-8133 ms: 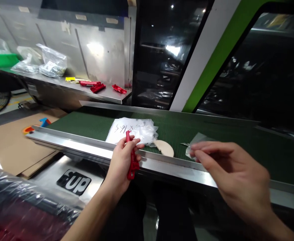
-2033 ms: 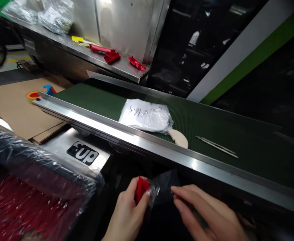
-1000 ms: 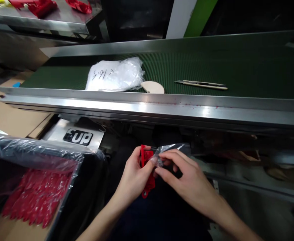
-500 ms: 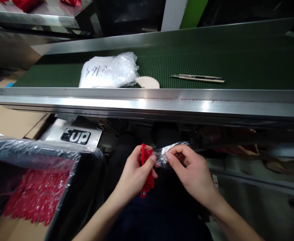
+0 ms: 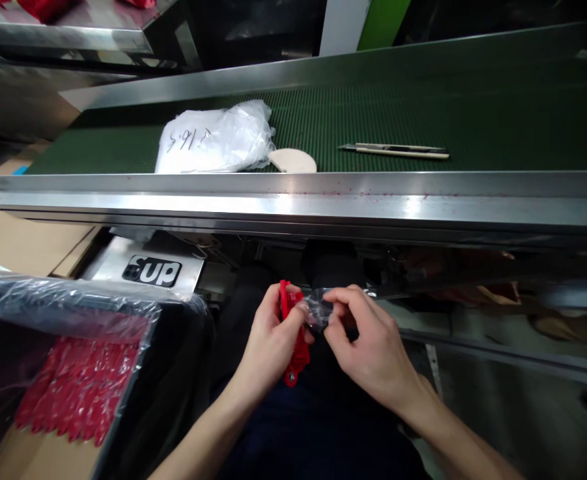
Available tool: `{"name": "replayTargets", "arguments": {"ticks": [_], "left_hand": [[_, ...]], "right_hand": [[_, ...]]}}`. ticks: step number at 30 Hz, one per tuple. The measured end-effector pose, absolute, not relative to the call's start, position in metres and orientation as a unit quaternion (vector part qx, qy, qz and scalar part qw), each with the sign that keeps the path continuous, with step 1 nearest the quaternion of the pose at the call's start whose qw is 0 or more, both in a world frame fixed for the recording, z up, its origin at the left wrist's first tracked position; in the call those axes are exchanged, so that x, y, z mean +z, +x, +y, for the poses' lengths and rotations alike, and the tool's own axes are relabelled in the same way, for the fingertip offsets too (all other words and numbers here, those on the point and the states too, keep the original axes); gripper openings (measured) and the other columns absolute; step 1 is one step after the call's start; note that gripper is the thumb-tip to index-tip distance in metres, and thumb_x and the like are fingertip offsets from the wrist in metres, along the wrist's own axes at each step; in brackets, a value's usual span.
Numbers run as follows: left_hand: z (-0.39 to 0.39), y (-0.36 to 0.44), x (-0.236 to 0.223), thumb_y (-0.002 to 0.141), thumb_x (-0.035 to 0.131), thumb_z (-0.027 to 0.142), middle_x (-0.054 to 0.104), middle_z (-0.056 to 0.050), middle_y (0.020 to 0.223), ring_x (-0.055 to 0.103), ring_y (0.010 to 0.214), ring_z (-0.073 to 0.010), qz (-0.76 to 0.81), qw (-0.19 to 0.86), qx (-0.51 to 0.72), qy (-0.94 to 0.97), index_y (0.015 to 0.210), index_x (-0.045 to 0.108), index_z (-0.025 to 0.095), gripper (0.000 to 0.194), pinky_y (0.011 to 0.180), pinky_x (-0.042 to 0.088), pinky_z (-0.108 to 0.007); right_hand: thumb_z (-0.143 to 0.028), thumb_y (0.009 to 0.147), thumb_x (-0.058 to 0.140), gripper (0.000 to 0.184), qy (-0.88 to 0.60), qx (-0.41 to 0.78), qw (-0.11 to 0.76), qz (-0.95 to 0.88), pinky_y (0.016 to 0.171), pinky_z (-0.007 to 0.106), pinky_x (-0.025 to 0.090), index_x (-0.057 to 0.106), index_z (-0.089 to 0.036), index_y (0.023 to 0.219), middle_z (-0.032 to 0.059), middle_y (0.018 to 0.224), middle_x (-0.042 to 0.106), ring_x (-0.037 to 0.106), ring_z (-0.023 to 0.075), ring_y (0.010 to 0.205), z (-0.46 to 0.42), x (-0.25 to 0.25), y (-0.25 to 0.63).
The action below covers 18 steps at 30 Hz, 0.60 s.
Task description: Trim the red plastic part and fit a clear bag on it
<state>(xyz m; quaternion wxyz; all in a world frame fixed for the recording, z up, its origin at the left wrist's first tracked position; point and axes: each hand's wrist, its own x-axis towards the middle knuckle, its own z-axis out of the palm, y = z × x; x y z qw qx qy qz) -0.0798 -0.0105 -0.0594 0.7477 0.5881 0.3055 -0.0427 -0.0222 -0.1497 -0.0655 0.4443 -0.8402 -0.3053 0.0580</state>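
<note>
Below the steel rail (image 5: 293, 203) of the conveyor, my left hand (image 5: 269, 343) is closed around a flat red plastic part (image 5: 293, 333) held upright. My right hand (image 5: 368, 347) pinches a small clear plastic bag (image 5: 318, 308) against the top of that red part. Both hands meet over my lap, close to the rail's underside. How far the bag covers the part is hidden by my fingers.
On the green belt (image 5: 423, 113) lie a white bag with handwriting (image 5: 213, 141), a round beige piece (image 5: 293, 161) and a slim utility knife (image 5: 393, 151). A plastic-lined box of red parts (image 5: 73, 390) stands at lower left. More red parts lie on the steel shelf (image 5: 73, 37) at top left.
My hands dropped from the belt to my lap with the red part and clear bag. In the last second my right fingers shifted closer to the part's top.
</note>
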Motion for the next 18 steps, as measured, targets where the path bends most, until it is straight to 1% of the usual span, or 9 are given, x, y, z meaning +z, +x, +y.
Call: {"name": "replayTargets", "arguments": {"ticks": [2, 3, 5, 6, 7, 10, 14, 16, 18], "left_hand": [[-0.011, -0.081, -0.061, 0.085, 0.06, 0.029, 0.058, 0.001, 0.074, 0.058, 0.059, -0.0117, 0.295, 0.74, -0.043, 0.604, 0.102, 0.05, 0.018, 0.023, 0.053, 0.048, -0.019], [-0.012, -0.082, -0.062, 0.084, 0.061, 0.028, 0.058, 0.001, 0.072, 0.057, 0.058, -0.0113, 0.289, 0.735, -0.045, 0.611, 0.103, 0.05, 0.019, 0.024, 0.052, 0.047, -0.018], [-0.013, -0.084, -0.064, 0.083, 0.061, 0.027, 0.056, 0.003, 0.065, 0.052, 0.05, -0.0109, 0.283, 0.728, -0.056, 0.622, 0.106, 0.049, 0.019, 0.026, 0.044, 0.042, -0.017], [-0.013, -0.085, -0.064, 0.083, 0.06, 0.026, 0.055, 0.004, 0.062, 0.049, 0.047, -0.0107, 0.282, 0.725, -0.06, 0.626, 0.107, 0.049, 0.02, 0.027, 0.041, 0.039, -0.016], [-0.014, -0.085, -0.065, 0.082, 0.059, 0.025, 0.055, 0.004, 0.062, 0.048, 0.046, -0.0104, 0.281, 0.722, -0.062, 0.629, 0.107, 0.049, 0.02, 0.027, 0.04, 0.038, -0.016], [-0.014, -0.084, -0.066, 0.081, 0.058, 0.023, 0.056, 0.004, 0.064, 0.051, 0.05, -0.0107, 0.285, 0.718, -0.057, 0.632, 0.106, 0.05, 0.02, 0.026, 0.044, 0.041, -0.016], [-0.013, -0.081, -0.071, 0.083, 0.055, 0.026, 0.054, 0.004, 0.064, 0.052, 0.05, -0.0112, 0.307, 0.703, -0.028, 0.641, 0.107, 0.046, 0.019, 0.027, 0.045, 0.041, -0.018], [-0.013, -0.081, -0.075, 0.082, 0.054, 0.024, 0.055, 0.004, 0.069, 0.053, 0.054, -0.0108, 0.307, 0.687, -0.004, 0.659, 0.108, 0.046, 0.02, 0.027, 0.049, 0.043, -0.019], [-0.014, -0.082, -0.079, 0.082, 0.055, 0.022, 0.056, 0.003, 0.076, 0.055, 0.061, -0.0111, 0.297, 0.662, 0.018, 0.687, 0.109, 0.046, 0.022, 0.028, 0.057, 0.045, -0.021]], "right_hand": [[-0.013, 0.087, 0.056, 0.012, -0.841, 0.093, 0.44, -0.299, 0.066, 0.023, 0.045, 0.059, -0.02, 0.096, -0.0011, 0.085, 0.056, 0.055, 0.0111, 0.074, -0.149, -0.066, -0.02], [-0.014, 0.088, 0.057, 0.007, -0.841, 0.107, 0.441, -0.295, 0.062, 0.022, 0.044, 0.06, -0.02, 0.089, -0.0023, 0.082, 0.057, 0.055, 0.0099, 0.07, -0.148, -0.066, -0.018], [-0.015, 0.089, 0.057, 0.011, -0.841, 0.11, 0.45, -0.281, 0.058, 0.02, 0.043, 0.058, -0.021, 0.08, -0.004, 0.076, 0.057, 0.055, 0.0083, 0.064, -0.146, -0.068, -0.016], [-0.015, 0.09, 0.055, 0.012, -0.842, 0.1, 0.456, -0.272, 0.058, 0.02, 0.043, 0.058, -0.021, 0.081, -0.0042, 0.075, 0.057, 0.054, 0.0081, 0.064, -0.145, -0.069, -0.015], [-0.015, 0.091, 0.054, 0.01, -0.842, 0.085, 0.462, -0.264, 0.059, 0.02, 0.044, 0.058, -0.02, 0.083, -0.0036, 0.076, 0.057, 0.055, 0.0084, 0.066, -0.144, -0.069, -0.015], [-0.013, 0.092, 0.052, 0.01, -0.836, 0.045, 0.476, -0.27, 0.071, 0.021, 0.046, 0.06, -0.019, 0.091, -0.0003, 0.088, 0.058, 0.057, 0.0098, 0.08, -0.143, -0.07, -0.017], [-0.006, 0.09, 0.049, 0.017, -0.819, 0.049, 0.476, -0.315, 0.081, 0.021, 0.046, 0.06, -0.019, 0.098, 0.002, 0.098, 0.056, 0.057, 0.0098, 0.091, -0.145, -0.069, -0.023], [-0.003, 0.089, 0.047, 0.024, -0.811, 0.066, 0.47, -0.341, 0.086, 0.021, 0.046, 0.059, -0.019, 0.102, 0.0031, 0.102, 0.055, 0.056, 0.0104, 0.095, -0.147, -0.07, -0.027], [-0.001, 0.089, 0.044, 0.029, -0.808, 0.076, 0.461, -0.36, 0.091, 0.023, 0.044, 0.059, -0.018, 0.107, 0.0044, 0.107, 0.054, 0.055, 0.0116, 0.102, -0.149, -0.071, -0.028]]}}
